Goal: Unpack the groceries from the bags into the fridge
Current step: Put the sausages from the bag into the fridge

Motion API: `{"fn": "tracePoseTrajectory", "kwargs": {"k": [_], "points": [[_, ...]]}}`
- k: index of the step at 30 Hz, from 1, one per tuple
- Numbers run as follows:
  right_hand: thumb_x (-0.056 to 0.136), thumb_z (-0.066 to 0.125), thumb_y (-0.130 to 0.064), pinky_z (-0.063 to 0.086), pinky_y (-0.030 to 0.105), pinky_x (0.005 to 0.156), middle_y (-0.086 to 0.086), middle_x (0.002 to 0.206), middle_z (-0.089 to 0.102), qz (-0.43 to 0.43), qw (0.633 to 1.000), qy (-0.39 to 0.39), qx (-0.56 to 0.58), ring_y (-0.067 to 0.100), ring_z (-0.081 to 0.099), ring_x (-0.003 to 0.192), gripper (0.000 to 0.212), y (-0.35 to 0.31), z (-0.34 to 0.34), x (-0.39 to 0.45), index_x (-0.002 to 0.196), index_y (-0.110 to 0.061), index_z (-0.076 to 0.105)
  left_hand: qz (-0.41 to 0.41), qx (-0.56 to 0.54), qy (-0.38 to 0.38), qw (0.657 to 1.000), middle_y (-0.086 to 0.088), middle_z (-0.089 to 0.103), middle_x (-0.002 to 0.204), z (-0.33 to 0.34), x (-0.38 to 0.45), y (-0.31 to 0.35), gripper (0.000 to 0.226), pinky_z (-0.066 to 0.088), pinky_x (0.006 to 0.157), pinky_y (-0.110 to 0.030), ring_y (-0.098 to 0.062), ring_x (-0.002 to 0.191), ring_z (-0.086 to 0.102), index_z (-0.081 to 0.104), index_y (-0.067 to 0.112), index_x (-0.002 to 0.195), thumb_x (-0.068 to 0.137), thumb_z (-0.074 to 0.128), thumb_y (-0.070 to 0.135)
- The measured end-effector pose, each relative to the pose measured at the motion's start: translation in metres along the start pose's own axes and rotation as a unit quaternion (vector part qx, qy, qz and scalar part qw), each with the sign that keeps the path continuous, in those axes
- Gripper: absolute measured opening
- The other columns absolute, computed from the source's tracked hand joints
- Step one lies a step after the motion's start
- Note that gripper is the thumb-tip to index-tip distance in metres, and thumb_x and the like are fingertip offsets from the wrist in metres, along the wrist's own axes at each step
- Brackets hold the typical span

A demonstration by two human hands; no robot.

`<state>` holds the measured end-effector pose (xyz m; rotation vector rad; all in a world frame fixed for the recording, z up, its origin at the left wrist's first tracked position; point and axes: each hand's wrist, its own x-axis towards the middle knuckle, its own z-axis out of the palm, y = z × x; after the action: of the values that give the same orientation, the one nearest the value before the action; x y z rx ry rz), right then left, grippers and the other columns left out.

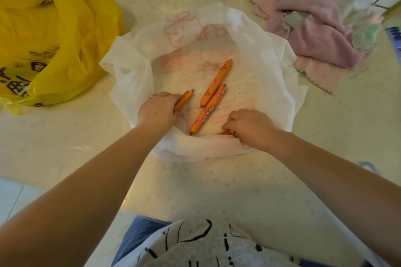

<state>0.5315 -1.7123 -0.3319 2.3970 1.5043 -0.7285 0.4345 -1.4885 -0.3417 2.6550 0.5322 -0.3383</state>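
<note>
The left hand (156, 112) has its grip curled round one sausage (184, 99), whose free end points up and right; the right hand (249, 126) pinches another sausage (226, 132) at the white bag's (280, 67) near rim. Between them two loose sausages (213, 97) lie inside the bag, long axes running diagonally away, about equally near either hand. A yellow bag (56, 34) sits left on the tabletop (65, 147).

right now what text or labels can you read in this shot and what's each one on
Nothing reads clearly.
Yellow bag: black printed characters, cut off and creased, unreadable.
White bag: pink cartoon drawing and faded pink print, unreadable.
Sausages: small pink labels and a strip of characters, too blurred.
</note>
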Motion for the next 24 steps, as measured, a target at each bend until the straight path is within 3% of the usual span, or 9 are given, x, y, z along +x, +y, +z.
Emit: {"fn": "tracePoseTrajectory", "kwargs": {"k": [6,10,13,15,17,21,24], "points": [[0.092,0.051,-0.018,0.043,0.038,0.079,0.002,0.118,0.057,-0.007,0.992,0.122,0.014,0.028,0.054,0.104,0.034,0.008,-0.012,0.015,0.123,-0.028,0.058,-0.013,-0.043,0.007,0.999,0.001,0.056,0.105,0.001,0.012,0.006,0.031,0.049,0.076,-0.036,-0.021,0.094,0.055,0.057,0.028,0.119,0.090,0.049,0.022],[0.081,0.065,-0.012,0.048,0.036,0.069,0.005,0.101,0.065,-0.031,0.979,0.199,0.010,0.032,0.061,0.082,0.030,0.019,-0.017,0.028,0.109,-0.024,0.067,0.001,-0.140,0.042,0.989,0.002,0.061,0.109,-0.004,0.036,0.021,0.035,0.046,0.074,-0.028,-0.017,0.093,0.060,0.060,0.027,0.119,0.085,0.060,0.021],[0.081,0.065,-0.009,0.047,0.035,0.071,0.002,0.105,0.064,-0.073,0.978,0.196,0.010,0.028,0.060,0.089,0.035,0.023,-0.015,0.035,0.112,-0.024,0.065,-0.005,-0.250,0.038,0.967,0.000,0.064,0.113,-0.005,0.055,0.036,0.037,0.047,0.082,-0.025,-0.017,0.098,0.062,0.061,0.019,0.120,0.083,0.065,0.016],[0.081,0.065,-0.008,0.046,0.038,0.077,0.004,0.108,0.063,-0.097,0.977,0.189,0.034,0.028,0.058,0.097,0.033,0.024,-0.011,0.037,0.111,-0.023,0.066,-0.022,-0.277,0.019,0.960,0.000,0.063,0.117,-0.002,0.067,0.043,0.045,0.048,0.090,-0.030,-0.016,0.101,0.061,0.057,0.019,0.125,0.082,0.068,0.019],[0.078,0.070,-0.008,0.049,0.040,0.078,0.006,0.112,0.062,-0.121,0.972,0.199,0.019,0.028,0.058,0.100,0.037,0.024,-0.006,0.038,0.111,-0.023,0.066,-0.029,-0.288,0.002,0.957,0.001,0.063,0.117,0.001,0.077,0.047,0.050,0.049,0.092,-0.035,-0.015,0.102,0.060,0.056,0.020,0.127,0.079,0.069,0.022],[0.074,0.071,-0.006,0.049,0.040,0.082,0.011,0.120,0.060,-0.114,0.970,0.214,0.009,0.030,0.058,0.107,0.045,0.033,-0.004,0.044,0.116,-0.020,0.064,-0.018,-0.253,-0.014,0.967,0.003,0.063,0.120,0.003,0.088,0.054,0.048,0.046,0.089,-0.024,-0.012,0.104,0.060,0.057,0.023,0.126,0.079,0.069,0.022],[0.076,0.071,-0.010,0.047,0.038,0.084,0.008,0.117,0.062,-0.118,0.969,0.216,-0.019,0.029,0.059,0.103,0.043,0.037,-0.007,0.047,0.117,-0.021,0.064,-0.003,-0.240,-0.019,0.971,0.003,0.063,0.120,0.003,0.092,0.058,0.047,0.045,0.088,-0.023,-0.012,0.103,0.060,0.057,0.023,0.126,0.080,0.068,0.021]]}}
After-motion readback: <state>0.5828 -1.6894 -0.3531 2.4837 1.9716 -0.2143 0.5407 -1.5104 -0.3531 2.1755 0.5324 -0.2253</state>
